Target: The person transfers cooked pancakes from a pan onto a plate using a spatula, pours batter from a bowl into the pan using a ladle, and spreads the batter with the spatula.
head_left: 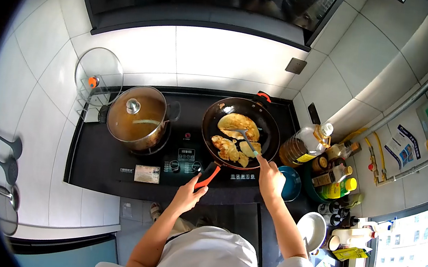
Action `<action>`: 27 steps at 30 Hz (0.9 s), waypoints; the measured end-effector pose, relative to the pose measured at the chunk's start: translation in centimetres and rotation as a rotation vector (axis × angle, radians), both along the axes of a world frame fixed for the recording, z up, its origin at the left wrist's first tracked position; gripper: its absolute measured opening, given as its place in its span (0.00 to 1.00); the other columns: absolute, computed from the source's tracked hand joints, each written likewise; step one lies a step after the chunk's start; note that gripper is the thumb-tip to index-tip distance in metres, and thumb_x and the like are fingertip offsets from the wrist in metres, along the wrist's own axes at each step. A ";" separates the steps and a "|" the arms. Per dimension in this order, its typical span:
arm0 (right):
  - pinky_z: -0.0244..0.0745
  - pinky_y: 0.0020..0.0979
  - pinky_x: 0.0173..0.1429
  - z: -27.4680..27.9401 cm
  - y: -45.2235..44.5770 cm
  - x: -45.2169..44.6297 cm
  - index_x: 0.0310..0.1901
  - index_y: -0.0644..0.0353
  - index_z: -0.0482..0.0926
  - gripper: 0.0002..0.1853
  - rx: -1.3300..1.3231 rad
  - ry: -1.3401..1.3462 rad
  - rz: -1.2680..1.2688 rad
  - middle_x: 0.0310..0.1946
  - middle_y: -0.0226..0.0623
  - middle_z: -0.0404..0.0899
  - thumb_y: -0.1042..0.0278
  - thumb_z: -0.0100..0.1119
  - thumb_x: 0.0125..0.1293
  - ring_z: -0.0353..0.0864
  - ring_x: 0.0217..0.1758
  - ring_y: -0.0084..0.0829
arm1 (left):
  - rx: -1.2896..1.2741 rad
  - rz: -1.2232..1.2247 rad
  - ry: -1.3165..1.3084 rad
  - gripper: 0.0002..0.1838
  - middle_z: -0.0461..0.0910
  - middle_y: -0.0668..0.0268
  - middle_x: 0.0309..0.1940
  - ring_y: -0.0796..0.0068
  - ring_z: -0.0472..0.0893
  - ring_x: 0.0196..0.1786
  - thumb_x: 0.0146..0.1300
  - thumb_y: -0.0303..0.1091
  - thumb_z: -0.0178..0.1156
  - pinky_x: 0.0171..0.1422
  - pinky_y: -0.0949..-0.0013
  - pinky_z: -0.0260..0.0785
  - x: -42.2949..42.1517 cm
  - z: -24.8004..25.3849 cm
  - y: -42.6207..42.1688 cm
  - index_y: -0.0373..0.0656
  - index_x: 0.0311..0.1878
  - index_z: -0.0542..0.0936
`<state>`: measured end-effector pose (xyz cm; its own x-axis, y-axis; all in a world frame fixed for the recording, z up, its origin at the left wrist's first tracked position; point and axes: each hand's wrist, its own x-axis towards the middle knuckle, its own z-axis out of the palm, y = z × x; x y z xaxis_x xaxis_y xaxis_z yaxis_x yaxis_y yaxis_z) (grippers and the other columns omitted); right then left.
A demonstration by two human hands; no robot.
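Note:
A dark frying pan (273, 120) sits on the right side of the black cooktop (90, 156). My left hand (187, 196) is closed around its red and black handle (209, 176). Fried egg lies in the pan: one larger golden piece (236, 121) at the back and several torn pieces (225, 147) nearer the front. My right hand (271, 181) grips a spatula (249, 142) by its handle, and the grey blade rests at the front edge of the larger piece. Whether the blade is under the egg, I cannot tell.
On the left burner stands a lidded pot (136, 119). A glass lid (100, 70) leans in a rack behind it. Right of the pan are an oil bottle (296, 149), a blue bowl (289, 184), several seasoning bottles (337, 188) and a white bowl (312, 229).

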<state>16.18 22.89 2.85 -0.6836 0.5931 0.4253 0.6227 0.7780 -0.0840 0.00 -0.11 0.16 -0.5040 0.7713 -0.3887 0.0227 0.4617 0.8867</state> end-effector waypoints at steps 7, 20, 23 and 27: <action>0.78 0.39 0.28 0.2 0.7 -1.5 0.55 0.46 0.78 0.20 -0.102 -0.069 -0.054 0.27 0.35 0.77 0.74 0.58 0.61 0.82 0.25 0.40 | 0.004 -0.014 0.033 0.38 0.75 0.63 0.19 0.75 0.75 0.18 0.66 0.49 0.61 0.24 0.69 0.68 -0.2 -1.0 0.0 0.43 0.74 0.60; 0.59 0.28 0.28 -6.3 2.6 -8.8 0.60 0.61 0.73 0.20 -1.160 0.769 -0.239 0.29 0.31 0.72 0.72 0.51 0.66 0.65 0.24 0.22 | 0.025 -0.015 -0.006 0.37 0.75 0.62 0.19 0.74 0.74 0.18 0.67 0.46 0.60 0.24 0.69 0.67 0.0 0.0 -0.1 0.40 0.73 0.60; 0.70 0.30 0.37 -6.9 1.4 -9.6 0.59 0.64 0.75 0.20 -0.914 0.681 -0.128 0.36 0.38 0.78 0.73 0.52 0.65 0.76 0.33 0.27 | 0.052 -0.020 0.015 0.37 0.75 0.62 0.19 0.73 0.74 0.18 0.67 0.46 0.60 0.24 0.68 0.67 -0.1 -0.4 -0.1 0.40 0.73 0.60; 0.73 0.35 0.48 -3.2 -1.4 -9.3 0.61 0.63 0.72 0.21 -0.900 0.471 -0.067 0.44 0.51 0.80 0.71 0.53 0.66 0.81 0.44 0.42 | 0.031 -0.028 0.001 0.37 0.75 0.61 0.19 0.73 0.75 0.19 0.67 0.46 0.61 0.25 0.68 0.67 -0.2 0.0 -0.1 0.40 0.73 0.60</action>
